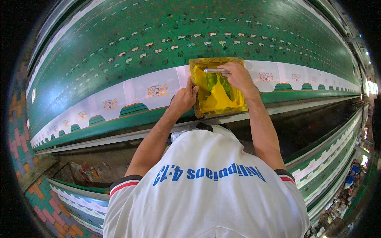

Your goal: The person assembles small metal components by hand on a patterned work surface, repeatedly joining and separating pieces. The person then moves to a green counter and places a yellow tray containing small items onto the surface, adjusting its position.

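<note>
A screen printing frame, its wood stained yellow, lies on a strip of white fabric along the near edge of a long green table. Yellow ink spreads over the mesh, widest in the near half. My left hand grips the frame's left side, one finger stretched along the rim. Over the far part of the mesh, my right hand is closed round a squeegee with a pale, metal-looking edge. How far its blade touches the mesh is hidden.
The green table carries rows of small coloured marks. Printed colourful motifs repeat along the scalloped fabric. A metal rail runs along the near edge. Behind me stands another table with white strips; patterned paving shows at left.
</note>
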Demonstrator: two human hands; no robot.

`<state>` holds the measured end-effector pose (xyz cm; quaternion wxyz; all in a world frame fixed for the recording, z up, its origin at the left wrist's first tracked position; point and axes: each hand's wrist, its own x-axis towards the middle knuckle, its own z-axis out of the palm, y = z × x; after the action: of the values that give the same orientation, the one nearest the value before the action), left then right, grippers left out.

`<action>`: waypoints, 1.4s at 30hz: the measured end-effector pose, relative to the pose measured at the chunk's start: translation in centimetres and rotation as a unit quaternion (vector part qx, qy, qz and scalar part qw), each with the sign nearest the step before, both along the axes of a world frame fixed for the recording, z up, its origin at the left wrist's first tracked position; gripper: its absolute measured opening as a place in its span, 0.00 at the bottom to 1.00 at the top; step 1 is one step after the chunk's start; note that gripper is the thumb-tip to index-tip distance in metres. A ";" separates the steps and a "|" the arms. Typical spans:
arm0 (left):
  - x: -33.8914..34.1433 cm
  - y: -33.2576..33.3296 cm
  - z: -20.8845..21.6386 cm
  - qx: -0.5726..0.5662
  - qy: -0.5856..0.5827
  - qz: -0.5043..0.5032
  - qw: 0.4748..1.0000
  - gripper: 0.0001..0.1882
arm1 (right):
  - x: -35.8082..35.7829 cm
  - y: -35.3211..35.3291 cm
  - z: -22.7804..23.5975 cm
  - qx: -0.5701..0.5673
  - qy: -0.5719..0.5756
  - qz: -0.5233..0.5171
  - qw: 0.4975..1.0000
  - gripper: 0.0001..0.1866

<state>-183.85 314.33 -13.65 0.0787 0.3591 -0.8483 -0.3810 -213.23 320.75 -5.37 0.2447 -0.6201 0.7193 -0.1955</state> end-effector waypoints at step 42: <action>-27.1 10.6 -0.3 0.098 -0.022 0.090 0.991 0.59 | -20.5 23.5 -3.1 -0.135 0.005 -0.042 0.990 0.26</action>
<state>-210.95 324.97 -13.91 0.0579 0.4482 -0.7729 -0.4455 -233.77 344.21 -8.44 0.1473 -0.6179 0.7127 -0.2978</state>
